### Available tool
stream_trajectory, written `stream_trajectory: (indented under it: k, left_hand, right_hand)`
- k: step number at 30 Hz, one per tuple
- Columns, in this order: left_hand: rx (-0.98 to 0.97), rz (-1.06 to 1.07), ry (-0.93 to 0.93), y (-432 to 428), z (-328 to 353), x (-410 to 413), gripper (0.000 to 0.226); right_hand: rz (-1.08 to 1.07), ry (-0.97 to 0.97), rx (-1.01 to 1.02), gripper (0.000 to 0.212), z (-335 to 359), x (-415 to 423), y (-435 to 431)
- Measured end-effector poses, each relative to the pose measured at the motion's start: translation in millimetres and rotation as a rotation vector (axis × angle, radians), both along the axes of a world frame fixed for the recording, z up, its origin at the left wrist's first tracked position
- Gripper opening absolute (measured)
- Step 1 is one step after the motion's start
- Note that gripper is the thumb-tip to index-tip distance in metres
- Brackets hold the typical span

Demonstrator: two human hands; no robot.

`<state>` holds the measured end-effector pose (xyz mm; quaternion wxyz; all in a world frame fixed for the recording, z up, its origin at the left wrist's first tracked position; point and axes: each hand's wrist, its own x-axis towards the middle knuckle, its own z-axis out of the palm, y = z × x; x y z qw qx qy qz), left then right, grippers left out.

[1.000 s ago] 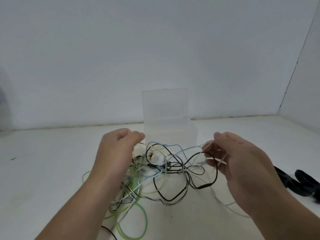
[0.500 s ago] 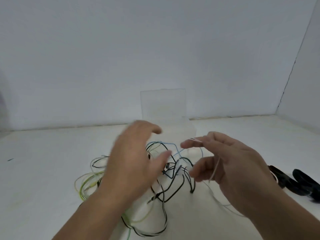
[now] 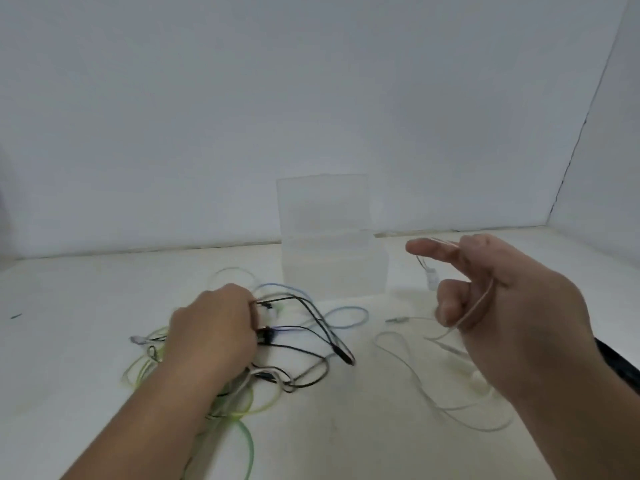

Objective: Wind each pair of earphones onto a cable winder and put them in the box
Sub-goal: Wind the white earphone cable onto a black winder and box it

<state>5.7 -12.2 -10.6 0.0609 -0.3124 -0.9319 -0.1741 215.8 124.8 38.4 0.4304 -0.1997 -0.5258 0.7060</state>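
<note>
The left hand (image 3: 214, 334) lay knuckles up on the tangle (image 3: 287, 344) of earphone cables, left of the table's (image 3: 69, 306) middle. Its fingers were curled down into the wires and gripped them. A black cable (image 3: 311, 308) came out by the fingertips and looped away to the right. A blue cable (image 3: 349, 315) curved behind it, towards the box. A green cable (image 3: 247, 408) spread from under the wrist towards the near edge. The picture was blurred here, so which single wire the fingers held could not be told.

The right hand (image 3: 512, 317) was raised above the table, well apart from the left, with its back to the camera. Its index finger pointed left and its other fingers were bent. It held the white earphones (image 3: 415, 374): the thin cable ran over the index finger, down across the bent fingers and on to the table. There it lay in loose loops just right of the tangle and apart from it. A small white piece (image 3: 431, 277) hung on the cable below the index finger. A plug end (image 3: 394, 320) lay on the table near the blue loop.

The box (image 3: 332, 268), clear plastic, stood behind the tangle, between the two hands and farther back. Its lid (image 3: 322, 202) stood upright against the wall (image 3: 311, 98). What it held could not be told.

A black thing (image 3: 620, 367) lay at the right edge, partly hidden by the right wrist.
</note>
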Motion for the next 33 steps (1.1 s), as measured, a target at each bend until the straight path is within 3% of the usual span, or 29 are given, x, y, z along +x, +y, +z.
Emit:
stream_trajectory:
  k: [4, 7, 9, 12, 15, 18, 20, 22, 26, 30, 33]
  left_hand:
    - [-0.004, 0.078, -0.013, -3, 4, -13, 0.038]
    - [0.248, -0.079, -0.036, 4, 12, 7, 0.076]
    - [0.476, -0.283, 0.035, 4, 23, 34, 0.084]
    - [0.559, -0.587, -0.001, 4, 25, 68, 0.077]
    - [0.483, -0.728, -0.225, 14, 11, 76, 0.067]
    - [0.404, -0.709, -0.320, 22, 1, 73, 0.053]
    - [0.328, -0.676, -0.297, 24, -3, 70, 0.038]
    - [0.218, -0.636, -0.242, 26, -7, 68, 0.035]
    - [0.075, -0.599, -0.187, 28, -15, 63, 0.036]
    - [0.080, -0.537, -0.143, 27, -16, 57, 0.026]
    - [0.081, -0.483, -0.105, 27, -16, 53, 0.020]
  right_hand:
    - [-0.028, -0.183, 0.073, 0.034, -2, 1, 4]
    - [0.054, -0.369, 0.173, 0.022, -5, -1, 3]
    - [0.123, -0.451, 0.228, 0.018, -8, -3, 2]
    - [0.317, -0.632, 0.436, 0.020, -14, -7, -3]
    - [0.480, -0.797, 0.601, 0.039, -15, -8, -8]
    - [0.112, -0.917, 0.634, 0.043, -23, -8, 11]
    - [-0.213, -1.060, 0.695, 0.029, -32, -7, 31]
    - [-0.387, -1.161, 0.713, 0.010, -41, -3, 48]
    - [-0.367, -1.306, 0.860, 0.036, -59, -9, 62]
    - [-0.282, -1.446, 0.900, 0.041, -65, -18, 59]
    - [-0.373, -1.488, 0.890, 0.036, -63, -18, 59]
